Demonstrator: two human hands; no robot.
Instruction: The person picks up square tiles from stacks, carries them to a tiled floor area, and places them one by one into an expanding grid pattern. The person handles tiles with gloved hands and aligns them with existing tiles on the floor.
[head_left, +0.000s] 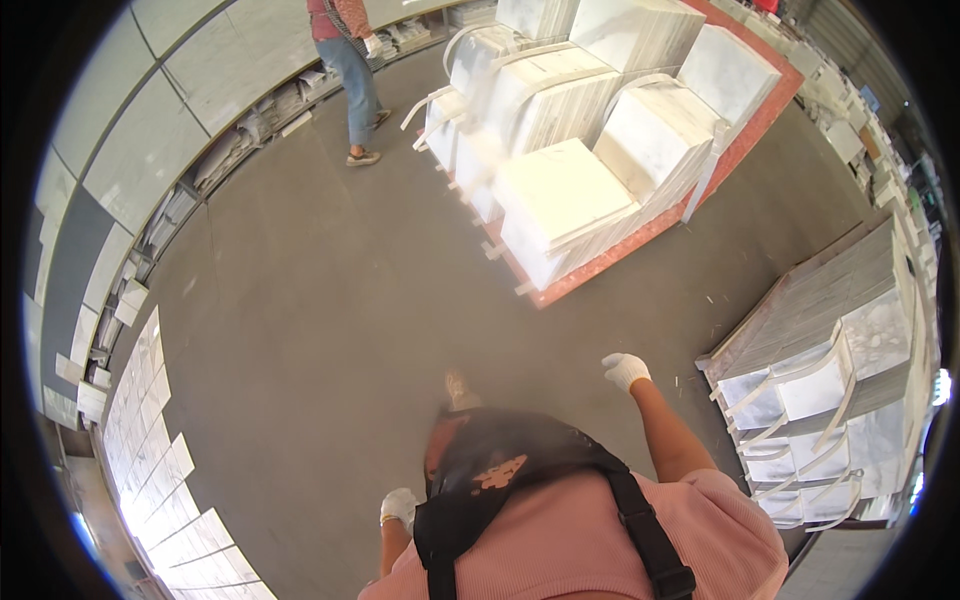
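The grey floor (pixel 300 280) spans my working area. Large pale slabs (pixel 150 150) line the wall along its left edge. Ahead of me, right of centre, a red pallet (pixel 745 140) carries white slab stacks (pixel 570 195). The pallet's long axis runs diagonally, from its near corner at lower left to its far corner at upper right; the near corner points toward me. The slabs are packed face to face in blocks of unequal height, some bound with pale straps.

To my right, a strapped bundle (pixel 820 300) of grey-white slabs rests on a low base. Its long axis also runs away from me toward the upper right, with the strapped end facing me. At my lower left, bright slabs (pixel 170 480) form a stepped row.

A co-worker (pixel 350 80) stands beyond, left of the pallet. A dark apron (pixel 540 440) covers my front.

Both my hands are gloved in white. My right hand (pixel 627 371), near the bundle but apart from it, is loosely curled; I cannot tell whether it closes fully. My left hand (pixel 398 506) hangs beside the apron; I cannot tell its finger opening.
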